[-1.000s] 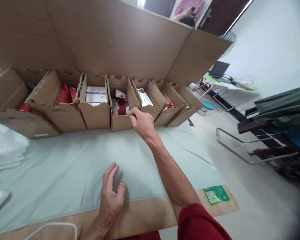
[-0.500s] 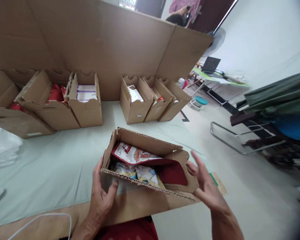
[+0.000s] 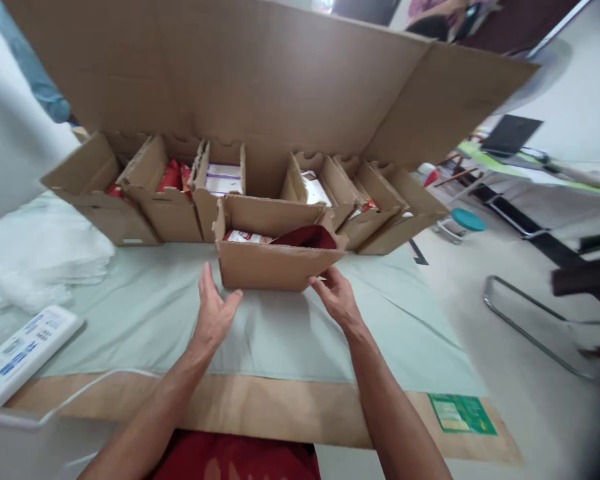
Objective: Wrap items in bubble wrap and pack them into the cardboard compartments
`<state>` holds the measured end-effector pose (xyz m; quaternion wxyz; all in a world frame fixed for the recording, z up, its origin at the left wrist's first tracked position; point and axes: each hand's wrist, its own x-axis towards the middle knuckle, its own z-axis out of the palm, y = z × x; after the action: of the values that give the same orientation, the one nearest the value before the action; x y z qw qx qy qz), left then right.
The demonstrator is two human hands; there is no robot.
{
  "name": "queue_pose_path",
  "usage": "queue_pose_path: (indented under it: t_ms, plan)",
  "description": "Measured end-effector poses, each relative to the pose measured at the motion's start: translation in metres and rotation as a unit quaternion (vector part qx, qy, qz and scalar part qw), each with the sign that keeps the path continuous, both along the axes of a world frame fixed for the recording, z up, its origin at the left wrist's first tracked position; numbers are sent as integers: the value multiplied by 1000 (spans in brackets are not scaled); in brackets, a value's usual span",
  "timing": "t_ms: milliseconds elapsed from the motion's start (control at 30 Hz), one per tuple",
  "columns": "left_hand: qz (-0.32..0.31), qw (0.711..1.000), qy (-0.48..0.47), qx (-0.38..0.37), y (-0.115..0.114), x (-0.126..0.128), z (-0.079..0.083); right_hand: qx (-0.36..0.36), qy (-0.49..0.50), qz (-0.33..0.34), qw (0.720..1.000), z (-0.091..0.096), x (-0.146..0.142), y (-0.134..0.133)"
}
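A cardboard box stands lengthwise before me, near the gap in the row of boxes. Inside it lie a dark red packet and a white printed packet, partly hidden by the front wall. My right hand pinches the box's lower right corner, thumb in front and fingers behind. At the lower left corner, my left hand has its fingers and thumb spread apart; whether it touches the cardboard I cannot tell.
Behind stand several cardboard boxes, one with white-and-purple packs, against a tall cardboard panel. Plastic bags and a white power strip with a cable lie left. A green packet lies near the front right edge.
The box has moved forward, away from me, and turned more squarely to the row. Both hands have travelled forward with it. My view has shifted, showing more of the table's left side.
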<state>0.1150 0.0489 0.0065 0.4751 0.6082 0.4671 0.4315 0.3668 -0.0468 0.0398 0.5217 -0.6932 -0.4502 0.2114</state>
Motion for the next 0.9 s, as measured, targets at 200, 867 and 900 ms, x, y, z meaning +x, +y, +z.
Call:
queue_pose_path:
  t_ms: [200,867,900]
  plan:
    - [-57,996,-50,-37,3,13,10,31,15,-101,994,-28,-8,28]
    - [-113,963,171,174,-45,-69,-33,-15,-444,445,778,21,-282,248]
    - [-115,964,161,176,-44,-69,-32,-25,-460,456,761,17,-297,266]
